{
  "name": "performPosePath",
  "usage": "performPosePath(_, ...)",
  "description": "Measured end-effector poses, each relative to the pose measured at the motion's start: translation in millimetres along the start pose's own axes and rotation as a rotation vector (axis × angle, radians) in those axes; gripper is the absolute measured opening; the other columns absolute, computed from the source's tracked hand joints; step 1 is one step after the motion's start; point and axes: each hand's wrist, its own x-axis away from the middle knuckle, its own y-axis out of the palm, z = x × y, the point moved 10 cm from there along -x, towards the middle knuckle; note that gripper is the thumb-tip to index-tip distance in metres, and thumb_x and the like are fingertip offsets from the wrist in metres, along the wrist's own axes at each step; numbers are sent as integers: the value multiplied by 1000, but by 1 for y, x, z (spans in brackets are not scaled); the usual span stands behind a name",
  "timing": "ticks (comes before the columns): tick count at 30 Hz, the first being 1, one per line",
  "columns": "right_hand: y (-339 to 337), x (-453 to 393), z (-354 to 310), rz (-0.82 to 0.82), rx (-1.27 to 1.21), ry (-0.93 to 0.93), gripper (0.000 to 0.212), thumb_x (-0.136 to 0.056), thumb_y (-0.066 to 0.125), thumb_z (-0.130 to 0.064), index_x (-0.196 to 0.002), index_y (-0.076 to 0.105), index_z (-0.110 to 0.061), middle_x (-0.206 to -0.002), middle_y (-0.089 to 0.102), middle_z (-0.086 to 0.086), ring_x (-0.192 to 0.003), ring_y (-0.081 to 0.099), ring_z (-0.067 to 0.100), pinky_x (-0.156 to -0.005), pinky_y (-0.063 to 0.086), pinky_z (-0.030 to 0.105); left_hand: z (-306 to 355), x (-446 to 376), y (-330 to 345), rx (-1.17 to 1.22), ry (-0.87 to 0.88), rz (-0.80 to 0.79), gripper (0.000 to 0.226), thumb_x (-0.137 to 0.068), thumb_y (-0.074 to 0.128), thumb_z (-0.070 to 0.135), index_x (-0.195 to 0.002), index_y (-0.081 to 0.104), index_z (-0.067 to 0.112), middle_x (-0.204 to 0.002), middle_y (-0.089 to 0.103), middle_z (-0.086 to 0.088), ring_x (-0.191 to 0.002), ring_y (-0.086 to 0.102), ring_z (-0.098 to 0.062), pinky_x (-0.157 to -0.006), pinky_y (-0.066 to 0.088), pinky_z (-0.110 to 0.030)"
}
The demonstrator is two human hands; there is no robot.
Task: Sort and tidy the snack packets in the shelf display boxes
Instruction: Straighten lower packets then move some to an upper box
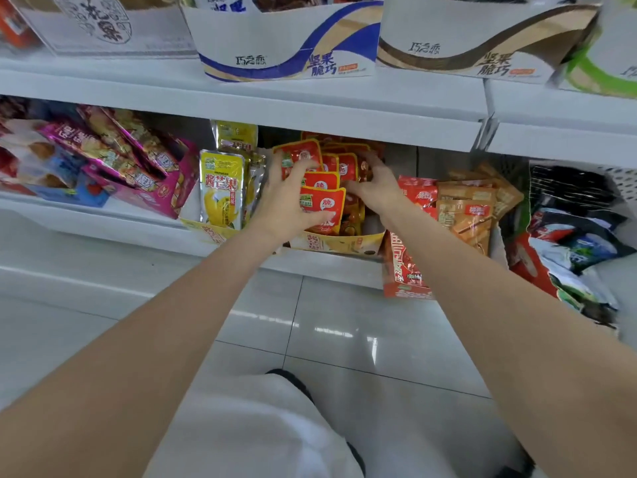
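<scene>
The fingers (299,167) of the left hand (287,201) are curled round the front red snack packets (322,205), with the thumb pressed low on the foremost one. The fingers (370,163) of the right hand (374,189) are bent down into the same stack from the other side; whether a packet is actually gripped by them cannot be told, as the tips are blurred. Both bare forearms are stretched forward from the bottom of the view.

The red packets are seen standing upright in overlapping rows, each glossy with an orange top edge, a white round mark and a small green label. They are held in a low yellow cardboard display box (344,243) on the lower shelf (103,222), directly beneath the fingers.

Just left of the left fingers, yellow mango packets (222,191) are stood upright in the neighbouring part of the box. Further left, purple and gold packets are piled in a pink box (165,194). Just right of the right fingers, a red box (403,270) and orange-brown packets (470,215) are crowded against the yellow box, and dark packets (572,243) are heaped beyond them.

Above the fingers, the upper shelf edge (310,112) overhangs the packets, carrying white display boxes, one with a blue wave (286,46) and one with a brown wave (482,43). Below, a glossy tiled floor (344,332) and a pale trouser leg (248,429) are visible.
</scene>
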Motion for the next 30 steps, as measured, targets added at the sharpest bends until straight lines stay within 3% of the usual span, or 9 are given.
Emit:
performPosePath(3, 1, 6, -16, 25, 204, -110, 40, -88, 61, -21, -126, 54, -11, -128, 58, 7, -119, 53, 23, -100, 44, 39, -5, -7, -3, -22, 2, -33, 67, -76, 74, 25, -132, 39, 13, -150, 16, -8, -135, 27, -23, -107, 33, -32)
performPosePath(5, -14, 18, -18, 113, 189, -133, 34, -90, 59, -23, -122, 59, -10, -124, 62, 6, -114, 57, 21, -97, 48, 37, -9, -9, -11, -17, 8, 14, 62, -78, 72, 23, -131, 42, 10, -149, 19, -8, -135, 28, -21, -104, 34, -29)
performPosePath(9, -54, 39, 2, 241, 98, -84, 41, -92, 54, -26, -129, 52, -8, -125, 59, 5, -114, 56, 18, -89, 48, 28, -12, -18, -10, -46, 11, 47, 59, -83, 68, 21, -133, 40, 6, -145, 26, -9, -132, 33, -24, -105, 36, -34)
performPosePath(14, -56, 17, 10, 187, 275, -14, 35, -96, 48, -21, -129, 48, -8, -132, 54, 10, -123, 51, 25, -98, 43, 34, -17, -38, -2, -3, -57, 57, 70, -83, 68, 19, -141, 28, 15, -147, 24, -11, -135, 30, -28, -110, 33, -43)
performPosePath(16, -47, 8, 6, 172, 388, -49, 47, -94, 53, -19, -138, 36, -12, -141, 43, 11, -129, 44, 28, -104, 39, 38, -25, -41, 7, -11, -97, 21, 79, -84, 66, 22, -145, 16, 21, -152, 14, -13, -138, 25, -33, -111, 30, -46)
performPosePath(19, -26, 6, 5, 84, 513, -120, 84, -84, 67, -18, -147, 11, -18, -153, 18, 10, -139, 25, 30, -112, 27, 42, -16, -46, 35, -175, -2, -126, 82, -86, 62, 30, -146, 6, 28, -151, 21, -13, -133, 35, -36, -108, 33, -52)
performPosePath(21, -18, 10, 5, 91, 595, -139, 92, -83, 68, -24, -148, 3, -16, -156, 9, 10, -142, 16, 32, -115, 20, 44, -12, -49, 40, -309, 17, -143, 88, -85, 61, 38, -147, -1, 31, -154, 15, -14, -137, 27, -37, -111, 23, -56)
performPosePath(25, -41, 33, 1, 280, 436, -139, 78, -85, 65, -17, -146, 17, -12, -152, 20, 14, -139, 23, 33, -113, 29, 44, -8, -42, 26, -289, -5, -76, 97, -82, 66, 40, -147, -5, 29, -155, 8, -13, -141, 15, -36, -112, 19, -58)
performPosePath(30, -68, 83, 2, 277, 418, -98, 64, -89, 56, -8, -144, 23, -13, -148, 30, 11, -134, 34, 27, -106, 34, 34, 0, -1, 5, -231, 21, -14, 96, -79, 70, 30, -147, 3, 21, -153, 10, -14, -138, 25, -33, -108, 32, -51)
